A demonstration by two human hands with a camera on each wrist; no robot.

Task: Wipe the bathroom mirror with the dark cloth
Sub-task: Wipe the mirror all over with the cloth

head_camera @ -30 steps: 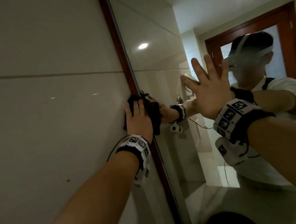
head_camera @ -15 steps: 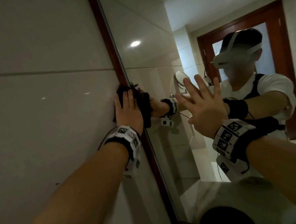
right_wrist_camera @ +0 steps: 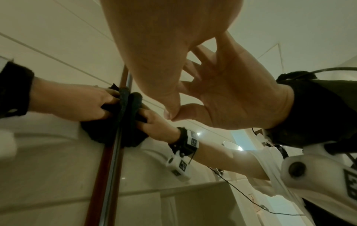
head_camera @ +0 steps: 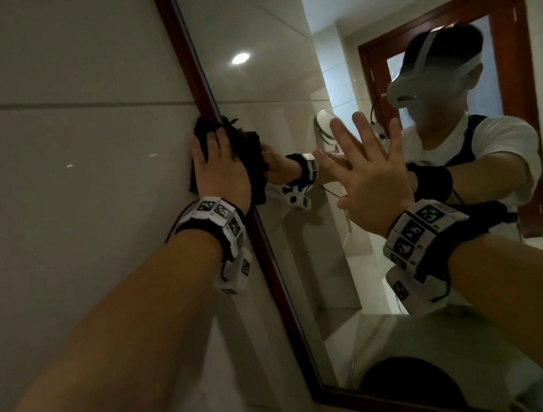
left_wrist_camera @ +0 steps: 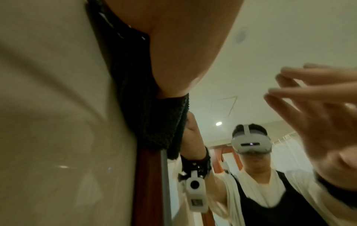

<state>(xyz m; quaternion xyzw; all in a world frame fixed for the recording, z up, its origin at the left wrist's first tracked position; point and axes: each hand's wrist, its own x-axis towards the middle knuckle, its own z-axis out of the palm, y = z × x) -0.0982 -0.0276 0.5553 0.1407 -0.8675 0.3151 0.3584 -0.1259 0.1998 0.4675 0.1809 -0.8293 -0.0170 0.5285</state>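
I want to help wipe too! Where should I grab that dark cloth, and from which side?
Take the dark cloth by its bunched edge lying on the mirror glass, coming in from the right. The left hand presses its middle flat over the wooden frame, so only that loose edge sticks out for a grip.

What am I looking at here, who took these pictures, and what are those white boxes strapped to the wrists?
No robot here: a person cleaning a bathroom, wearing three cameras. The wide picture comes from a headset; the other two come from the white boxes strapped under each wrist, looking along the hand. The left hand presses a dark cloth flat against the mirror's brown frame, where it meets the tiled wall. The right hand holds nothing; its fingers are spread and its thumb tip touches the mirror, as the right wrist picture shows. The figure in the glass is the person's own reflection.
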